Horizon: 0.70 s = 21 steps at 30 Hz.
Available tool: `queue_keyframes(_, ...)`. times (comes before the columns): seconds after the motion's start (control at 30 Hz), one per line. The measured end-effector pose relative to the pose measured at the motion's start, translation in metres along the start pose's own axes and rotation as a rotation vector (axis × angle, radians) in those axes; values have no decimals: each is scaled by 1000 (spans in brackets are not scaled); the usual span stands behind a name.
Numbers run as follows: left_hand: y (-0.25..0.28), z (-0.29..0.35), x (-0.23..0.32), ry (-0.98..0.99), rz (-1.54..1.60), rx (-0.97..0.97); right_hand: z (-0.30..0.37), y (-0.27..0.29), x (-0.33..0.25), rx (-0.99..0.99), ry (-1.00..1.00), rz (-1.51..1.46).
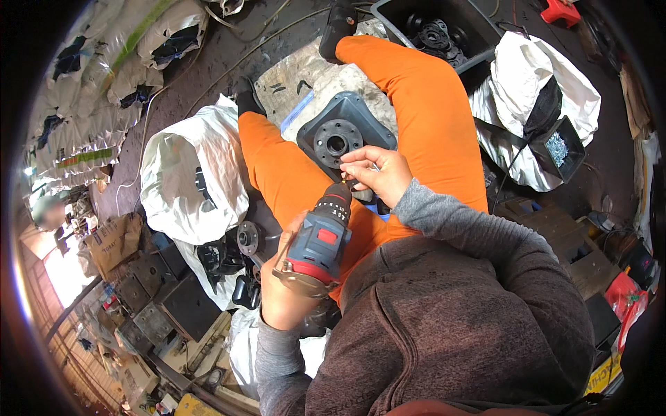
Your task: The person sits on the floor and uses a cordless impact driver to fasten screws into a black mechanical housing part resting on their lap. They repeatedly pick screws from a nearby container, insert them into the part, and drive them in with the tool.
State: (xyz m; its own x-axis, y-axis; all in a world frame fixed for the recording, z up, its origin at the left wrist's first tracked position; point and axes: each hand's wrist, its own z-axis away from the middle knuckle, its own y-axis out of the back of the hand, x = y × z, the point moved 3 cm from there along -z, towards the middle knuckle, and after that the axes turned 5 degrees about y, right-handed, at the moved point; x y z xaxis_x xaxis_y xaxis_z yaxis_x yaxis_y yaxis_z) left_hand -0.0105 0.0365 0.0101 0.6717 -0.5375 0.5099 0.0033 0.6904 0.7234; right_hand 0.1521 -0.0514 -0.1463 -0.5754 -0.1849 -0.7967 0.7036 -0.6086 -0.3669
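My left hand [284,301] is wrapped around a cordless drill [316,243] with a grey-blue body, red accents and a black numbered collar. Its chuck points away from me, over my lap. Fingers of my right hand [383,173] are pinched at the drill's tip, around a small brass-coloured piece too small to make out. Just beyond them, between my knees, a round black flange [337,141] with a central hole and several smaller holes rests on a dark square base [380,133].
A black crate [479,59] of dark round parts stands far right. Nearer, a small bin of screws [557,149] sits by a white sack [555,83]. Another white sack [187,166] lies left, near a flanged part [248,238]. Cables [229,69] cross the floor.
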Motion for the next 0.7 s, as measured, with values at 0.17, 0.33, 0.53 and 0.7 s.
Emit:
queue_keyframes(0.17, -3, 4, -5, 141, 125, -73, 0, 1, 19, -42, -128, -127)
queue_keyframes(0.33, 1, 6, -19, -133, -87, 20, -11, 4, 23, -49, -240, -258)
queue_keyframes(0.53, 9, -7, -6, -196, -13, 85, -11, 3, 19, -69, -249, -241)
queue_keyframes(0.7, 8, -3, -6, -116, 34, 107, -9, 3, 19, -77, -231, -250)
